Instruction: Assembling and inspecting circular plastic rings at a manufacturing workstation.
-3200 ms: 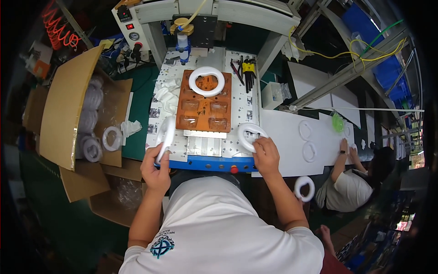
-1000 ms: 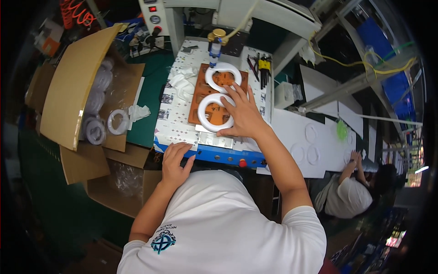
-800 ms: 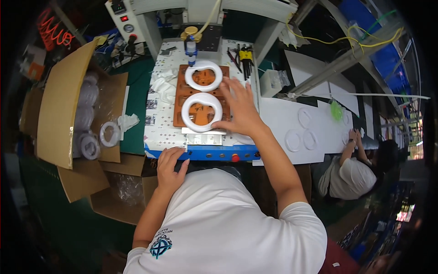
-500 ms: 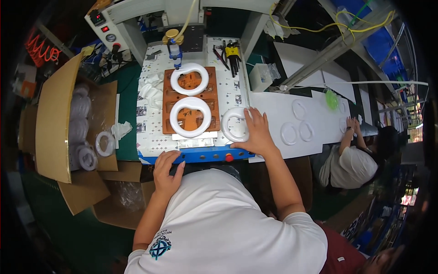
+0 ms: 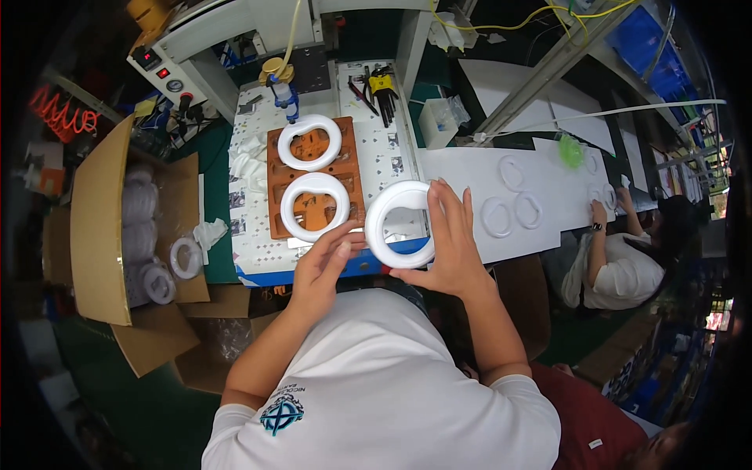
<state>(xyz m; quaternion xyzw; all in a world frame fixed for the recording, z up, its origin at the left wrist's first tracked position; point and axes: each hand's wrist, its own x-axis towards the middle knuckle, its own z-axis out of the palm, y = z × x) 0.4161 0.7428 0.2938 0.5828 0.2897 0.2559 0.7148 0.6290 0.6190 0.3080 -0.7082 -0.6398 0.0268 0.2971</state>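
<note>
My right hand (image 5: 454, 247) grips the right side of a white plastic ring (image 5: 376, 225), with the thumb at its lower edge and fingers at its upper right. The ring is raised at the front of the work surface. My left hand (image 5: 319, 270) is open, palm partly turned up, its fingertips close to the ring's left side; whether they touch cannot be made out. Beyond the hands, an orange-brown fixture (image 5: 349, 168) carries two similar rings, an upper one (image 5: 285, 146) and a lower one (image 5: 288, 210).
A blue-and-brass valve (image 5: 285, 98) hangs over the fixture. Pliers and cutters (image 5: 382, 92) lie behind. An open carton (image 5: 98, 227) of rings stands left. More rings (image 5: 497, 218) lie on the white table (image 5: 470, 172) at right, where a co-worker (image 5: 623, 266) sits.
My right hand has lifted the ring off the surface and brought it slightly toward me. My left hand has moved up and right, from the front edge to beside the ring.
</note>
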